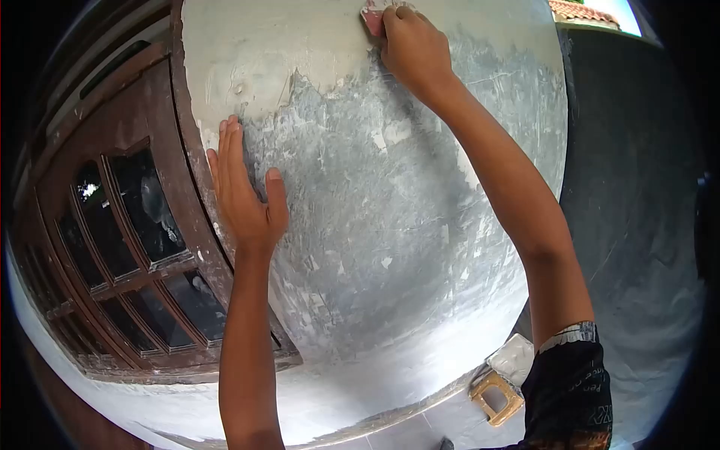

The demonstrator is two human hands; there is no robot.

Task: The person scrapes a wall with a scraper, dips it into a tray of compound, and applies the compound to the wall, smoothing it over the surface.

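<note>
My right hand (416, 56) is raised to the top of the wall (360, 217), its fingers closed around a pinkish-red putty scraper (373, 21) smeared with pale putty. Most of the scraper's edge is hidden by the hand or cut off by the frame. Smooth cream-coloured putty (315, 45) covers the upper wall, ending in a ragged edge above rough, patchy grey plaster. Lower down on the left, my left hand (247, 199) rests flat against the wall beside the window frame, fingers stretched upward and thumb apart, holding nothing.
A brown wooden window frame (202, 240) with glass panes borders the wall on the left. On the tiled floor at lower right stands a yellowish stool (516, 403), with a white-smeared object (512, 360) by it. A dark surface (630, 172) spans the right side.
</note>
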